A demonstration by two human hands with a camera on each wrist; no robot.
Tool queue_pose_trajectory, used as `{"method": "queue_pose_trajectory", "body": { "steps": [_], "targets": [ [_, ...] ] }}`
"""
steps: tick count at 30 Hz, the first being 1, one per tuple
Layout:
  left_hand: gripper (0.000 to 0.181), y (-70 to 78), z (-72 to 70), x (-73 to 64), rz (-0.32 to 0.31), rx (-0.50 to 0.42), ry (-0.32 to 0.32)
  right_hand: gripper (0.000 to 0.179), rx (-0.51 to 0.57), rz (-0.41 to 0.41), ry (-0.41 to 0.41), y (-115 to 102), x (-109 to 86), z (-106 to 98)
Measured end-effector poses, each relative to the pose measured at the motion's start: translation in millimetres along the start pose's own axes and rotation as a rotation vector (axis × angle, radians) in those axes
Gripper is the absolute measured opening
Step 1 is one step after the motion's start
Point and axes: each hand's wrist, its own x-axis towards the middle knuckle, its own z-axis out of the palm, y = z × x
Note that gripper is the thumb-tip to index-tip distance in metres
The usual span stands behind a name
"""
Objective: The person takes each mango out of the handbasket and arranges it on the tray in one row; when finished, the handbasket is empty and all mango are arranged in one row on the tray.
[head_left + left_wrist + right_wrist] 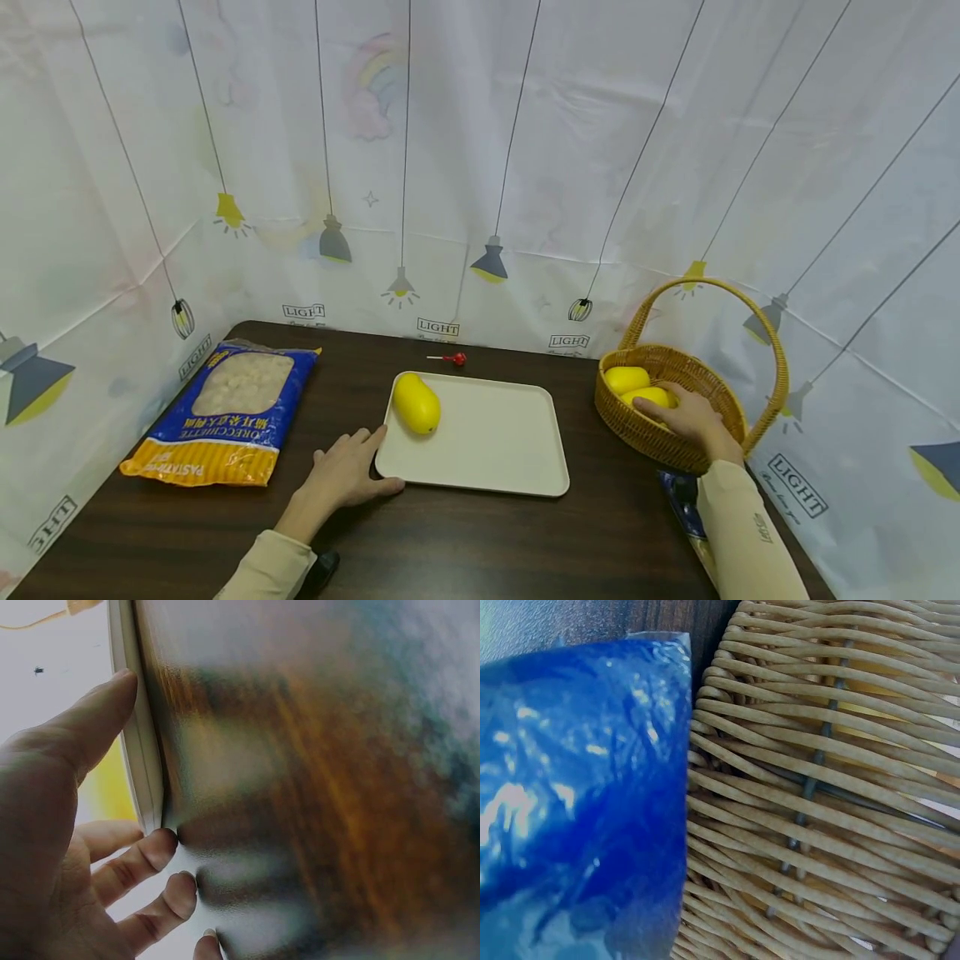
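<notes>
My left hand (345, 471) rests at the near left corner of a cream tray (495, 433), thumb along its front edge and fingers spread by its left side. In the left wrist view the thumb overlaps the tray's rim (139, 750). A yellow mango (417, 404) lies on the tray's left part. On the right, my right hand (693, 417) reaches into a wicker basket (630, 429), thumb and fingers on either side of a yellow mango (645, 394). Another yellow mango (627, 379) sits beside it. The right wrist view shows the basket's woven side (817, 787), with the hand hidden.
A blue and orange pasta bag (225, 417) lies on the dark table at the left. Behind the tray is a red lollipop (456, 359). Under my right forearm, a blue packet (682, 500) lies next to the basket, whose tall handle (780, 375) arches above it.
</notes>
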Motion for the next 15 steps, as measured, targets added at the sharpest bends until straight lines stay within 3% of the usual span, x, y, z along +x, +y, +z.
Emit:
{"method": "queue_pose_trajectory", "body": {
  "steps": [15],
  "targets": [
    [0.101, 0.5, -0.8, -1.6, 0.007, -0.009, 0.006, 0.103, 0.060, -0.059, 0.099, 1.3, -7.3, -20.7]
  ]
}}
